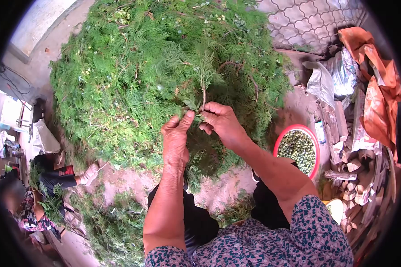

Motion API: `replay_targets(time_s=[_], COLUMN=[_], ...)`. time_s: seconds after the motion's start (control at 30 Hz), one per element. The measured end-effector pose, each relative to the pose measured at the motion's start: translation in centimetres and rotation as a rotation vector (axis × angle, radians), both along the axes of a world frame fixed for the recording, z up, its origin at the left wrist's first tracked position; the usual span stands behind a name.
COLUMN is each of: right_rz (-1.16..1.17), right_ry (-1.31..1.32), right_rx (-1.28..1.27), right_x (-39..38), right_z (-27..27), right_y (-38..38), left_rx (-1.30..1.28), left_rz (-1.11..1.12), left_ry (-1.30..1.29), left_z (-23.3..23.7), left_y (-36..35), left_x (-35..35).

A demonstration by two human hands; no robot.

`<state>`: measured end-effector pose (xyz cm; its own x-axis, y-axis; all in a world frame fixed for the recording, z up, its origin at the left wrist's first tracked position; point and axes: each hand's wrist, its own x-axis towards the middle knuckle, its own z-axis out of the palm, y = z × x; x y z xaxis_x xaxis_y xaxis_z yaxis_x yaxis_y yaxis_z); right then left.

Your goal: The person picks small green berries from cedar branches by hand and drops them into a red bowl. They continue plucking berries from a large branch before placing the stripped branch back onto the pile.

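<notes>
Floor [124,182]: heaped with branches [116,75]
Right hand [223,123]: grips a sprig [204,92]
Left hand [177,135]: pinches its lower leaves [192,104]
Basin [317,158]: green berries [297,149]

A heap of branches [116,84] lay before you on the floor [124,180], a sprig [204,84] in your hands [225,124] above its near side, a basin [317,153] holding berries [297,149] to your right, firewood [341,175] farther right, another person [27,222] to your left

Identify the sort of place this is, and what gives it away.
Probably a rural household yard or work area: a big heap of leafy green branches, split firewood stacked at the right, and a red-rimmed basin of small green pieces.
</notes>
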<state>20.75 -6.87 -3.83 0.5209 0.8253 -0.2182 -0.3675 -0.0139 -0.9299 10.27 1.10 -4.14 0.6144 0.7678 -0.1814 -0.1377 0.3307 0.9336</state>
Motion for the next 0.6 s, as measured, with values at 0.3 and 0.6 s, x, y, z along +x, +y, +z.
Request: replay_targets(time_s=[0.3,0.6], right_rz=[0.089,-0.184], right_ry=[0.054,-0.473], right_rx=[0.070,0.148], right_x=[-0.3,1.0], right_z=[0.1,1.9], right_y=[0.1,-0.4], left_rx=[-0.109,0.275], left_rz=[0.004,0.211], left_ry=[-0.164,-0.059], left_z=[0.3,0.9], left_y=[-0.3,-0.8], left_x=[0.4,0.4])
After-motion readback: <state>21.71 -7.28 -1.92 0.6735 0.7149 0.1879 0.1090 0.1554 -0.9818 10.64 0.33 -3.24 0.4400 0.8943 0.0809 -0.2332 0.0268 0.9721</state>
